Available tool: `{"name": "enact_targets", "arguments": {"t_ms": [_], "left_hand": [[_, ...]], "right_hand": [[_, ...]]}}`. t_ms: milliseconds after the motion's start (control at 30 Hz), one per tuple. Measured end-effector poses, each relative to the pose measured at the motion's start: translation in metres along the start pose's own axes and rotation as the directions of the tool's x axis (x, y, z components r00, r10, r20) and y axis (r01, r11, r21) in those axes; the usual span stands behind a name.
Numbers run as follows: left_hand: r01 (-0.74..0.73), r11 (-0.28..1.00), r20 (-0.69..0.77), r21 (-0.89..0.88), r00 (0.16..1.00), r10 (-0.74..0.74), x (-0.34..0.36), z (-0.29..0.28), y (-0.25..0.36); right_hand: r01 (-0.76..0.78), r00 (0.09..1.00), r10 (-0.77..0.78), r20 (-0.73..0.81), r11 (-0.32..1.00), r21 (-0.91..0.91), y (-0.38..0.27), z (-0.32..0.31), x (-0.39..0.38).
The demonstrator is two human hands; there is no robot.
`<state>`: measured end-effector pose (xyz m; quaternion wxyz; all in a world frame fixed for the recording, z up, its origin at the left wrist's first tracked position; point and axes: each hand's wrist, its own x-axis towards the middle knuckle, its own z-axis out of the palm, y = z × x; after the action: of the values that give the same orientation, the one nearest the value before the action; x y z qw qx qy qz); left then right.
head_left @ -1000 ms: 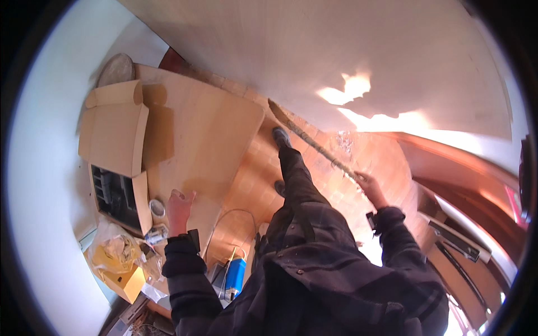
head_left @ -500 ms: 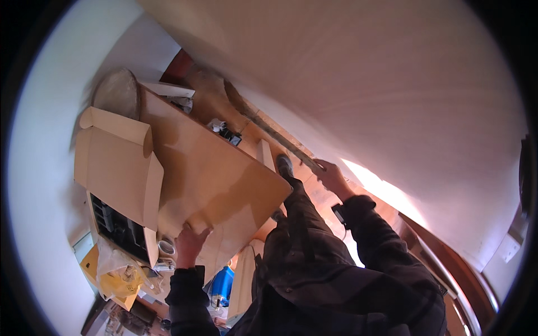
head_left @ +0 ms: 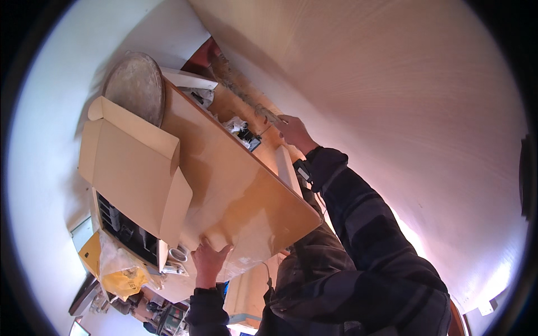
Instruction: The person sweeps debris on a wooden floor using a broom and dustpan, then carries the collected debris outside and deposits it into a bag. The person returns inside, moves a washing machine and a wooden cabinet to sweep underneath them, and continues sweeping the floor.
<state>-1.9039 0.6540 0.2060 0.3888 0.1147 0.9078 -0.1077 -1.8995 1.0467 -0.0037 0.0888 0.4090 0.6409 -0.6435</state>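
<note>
in the head view, the right hand [head_left: 294, 133] grips a long stick [head_left: 245, 98] at its near end, beyond the bench's [head_left: 246, 190] long right edge, apparently so its length reaches toward the far corner; the left hand [head_left: 208, 262] holds nothing, fingers loosely spread by the near edge, probably for balance.

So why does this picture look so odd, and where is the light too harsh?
Head view: black corners and bowed edges, as a fisheye lens gives; a washed-out white patch beside the dark right sleeve; a soft sheen on the brown tabletop; the left hand reads clearly enough, while the long stick at the right hand partly blends into similar tones behind it.
</note>
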Motion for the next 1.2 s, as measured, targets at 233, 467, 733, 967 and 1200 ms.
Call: {"name": "enact_targets", "arguments": {"t_ms": [233, 467, 733, 967, 1200], "left_hand": [[0.019, 0.999, 0.025, -0.044, 1.0, -0.018, 0.002, -0.005, 0.002], [0.019, 1.0, 0.039, -0.012, 0.999, -0.018, 0.003, -0.003, -0.002], [0.023, 1.0, 0.036, -0.019, 0.999, -0.022, 0.003, -0.003, -0.003], [-0.009, 1.0, 0.022, -0.025, 1.0, 0.009, 0.004, -0.002, -0.003], [0.003, 1.0, 0.036, -0.008, 0.999, -0.002, 0.004, -0.004, -0.001]], "right_hand": [[0.296, 0.918, -0.39, -0.063, 0.784, -0.545, -0.04, 0.015, 0.043], [0.328, 0.921, -0.38, 0.079, 0.652, -0.684, -0.067, 0.04, 0.131], [-0.286, 0.952, 0.3, 0.064, 0.943, -0.169, -0.07, -0.006, 0.088], [-0.289, 0.956, 0.24, 0.17, 0.873, 0.392, -0.047, 0.009, 0.083], [-0.308, 0.949, 0.191, 0.253, 0.743, 0.595, 0.04, 0.029, 0.103]]}}
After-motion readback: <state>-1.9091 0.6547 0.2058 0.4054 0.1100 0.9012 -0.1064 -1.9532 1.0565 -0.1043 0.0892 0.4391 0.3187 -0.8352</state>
